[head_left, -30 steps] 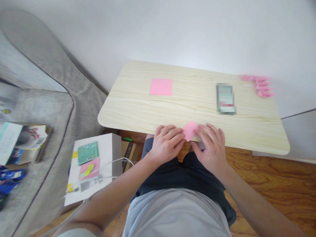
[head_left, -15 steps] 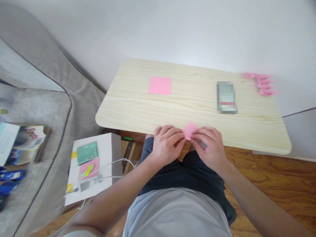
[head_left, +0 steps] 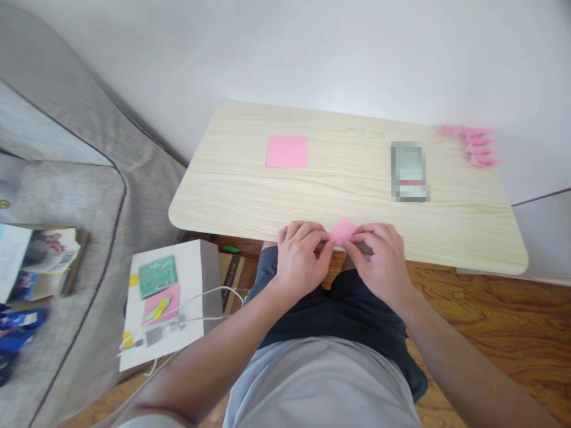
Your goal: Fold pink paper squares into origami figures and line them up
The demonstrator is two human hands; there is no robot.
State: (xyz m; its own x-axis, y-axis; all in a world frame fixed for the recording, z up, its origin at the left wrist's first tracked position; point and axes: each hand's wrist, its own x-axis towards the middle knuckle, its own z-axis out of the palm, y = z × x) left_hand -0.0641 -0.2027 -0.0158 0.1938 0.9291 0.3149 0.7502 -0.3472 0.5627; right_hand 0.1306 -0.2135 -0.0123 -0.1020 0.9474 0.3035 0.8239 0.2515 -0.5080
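Note:
A small piece of pink paper [head_left: 342,230], folded to a diamond-like shape, lies at the table's front edge between my two hands. My left hand [head_left: 303,252] pinches its left corner, the other fingers curled over. On the opposite side my right hand [head_left: 379,252] has thumb and forefinger closed on the paper's lower right edge. The fingertips hide the paper's lower part. Farther back on the pale wooden table [head_left: 241,196] lies a flat stack or sheet of square pink paper [head_left: 286,151].
A phone-like, pixelated rectangle [head_left: 409,172] lies right of centre. Several folded pink paper pieces [head_left: 479,145] form a row at the back right corner. To the left, a white box [head_left: 187,261] carries a green packet [head_left: 157,276] and cables, beside a grey sofa [head_left: 84,196].
My right hand's spread fingers have drawn together into a pinch on the paper. The paper's lower corner has become folded or hidden by the fingertips. The camera view has shifted slightly.

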